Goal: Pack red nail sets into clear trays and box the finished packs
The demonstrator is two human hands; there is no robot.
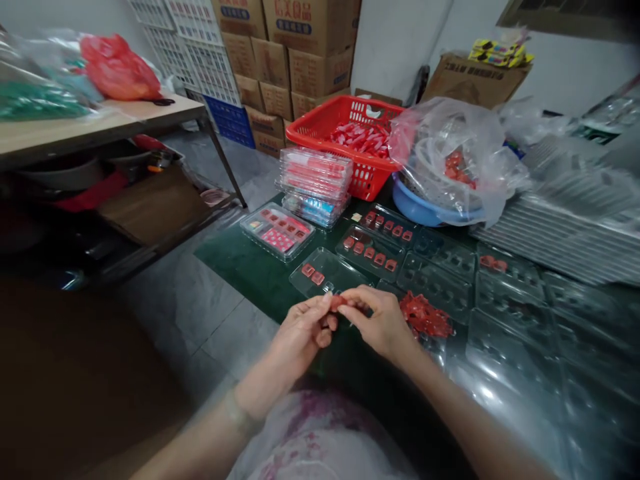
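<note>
Between the fingertips of my left hand (307,327) and my right hand (377,317) is a small red piece (337,302), pinched from both sides; its exact kind is partly hidden. Just beyond my hands lies a clear plastic tray (340,263) with two red pieces (313,273) in its left slots. Further back, another clear tray (370,247) carries a row of several red pieces, and a similar row sits in the tray (386,223) behind it. Beside my right wrist is a heap of loose red pieces (425,315).
Many clear trays (515,293) cover the right side of the green table (225,257). A filled, closed pack (278,230) lies left of a stack of packs (315,177). Behind stand a red basket (320,130) and a blue basin (425,210) with a plastic bag (495,150).
</note>
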